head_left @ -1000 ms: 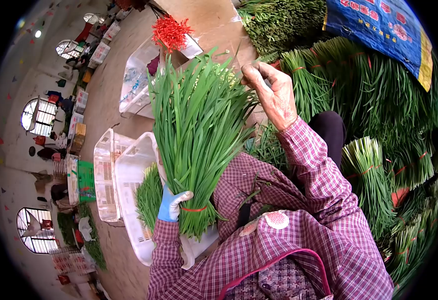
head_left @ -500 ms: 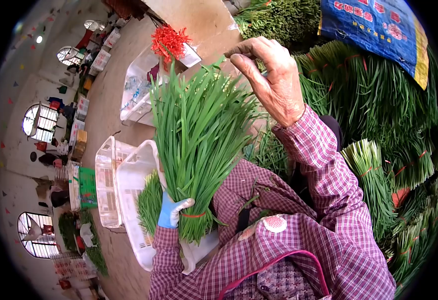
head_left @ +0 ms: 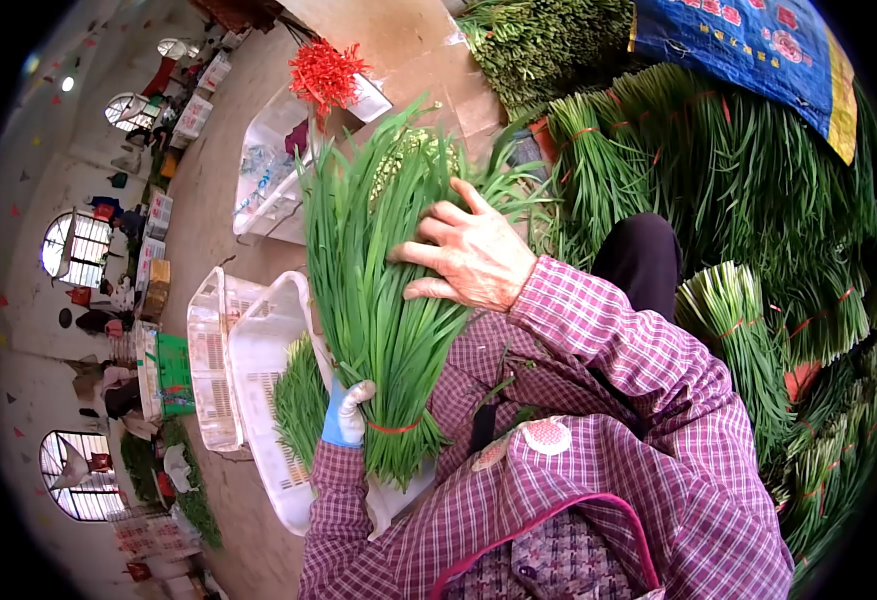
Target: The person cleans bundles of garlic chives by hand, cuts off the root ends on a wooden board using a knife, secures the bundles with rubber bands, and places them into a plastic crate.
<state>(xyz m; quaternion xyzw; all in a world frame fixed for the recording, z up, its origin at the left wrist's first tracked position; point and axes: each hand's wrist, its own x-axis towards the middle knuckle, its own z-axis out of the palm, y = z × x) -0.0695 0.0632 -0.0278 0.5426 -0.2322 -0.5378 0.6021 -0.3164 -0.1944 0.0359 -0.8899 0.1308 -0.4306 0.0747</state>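
Note:
A large bunch of green garlic chives [head_left: 379, 300] stands before me, tied with a red band near its lower end. My left hand [head_left: 347, 412], in a blue and white glove, is closed on the left side of the bunch just above the band; most of its fingers are hidden. My right hand [head_left: 469, 250] is bare and lies across the upper leaves with its fingers spread. The leaf tips fan apart at the top, where pale cut ends or buds show among them. Beneath the bunch is my lap in a checked apron.
A white plastic crate [head_left: 264, 375] with more chives [head_left: 304, 405] stands on the left. Tied bunches [head_left: 729, 310] are piled on the right under a blue sack [head_left: 749, 60]. Red ties [head_left: 325, 75] hang near a white bin [head_left: 269, 175] at the back.
My right hand has come down from above the leaf tips onto the upper leaves, its fingers spreading. The leaves fan wider at the top. My left hand stays at the bunch.

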